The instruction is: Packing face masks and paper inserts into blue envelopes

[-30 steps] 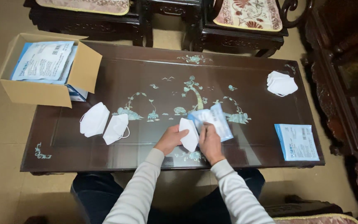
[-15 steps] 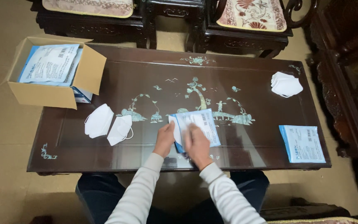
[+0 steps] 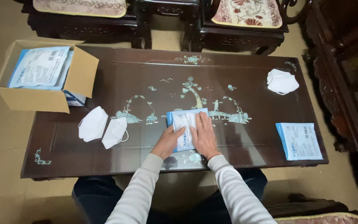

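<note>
Dark inlaid tabletop (image 3: 104, 166), mask packet (image 3: 184, 120) near the front edge.
Left hand (image 3: 168, 141) and right hand (image 3: 204, 135) pressed flat, open, pinning packet steady.

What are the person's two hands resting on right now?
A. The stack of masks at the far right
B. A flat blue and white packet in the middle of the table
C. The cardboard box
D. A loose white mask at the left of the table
B: the left hand and right hand both lie flat on the blue and white packet at the middle of the dark table.
</note>
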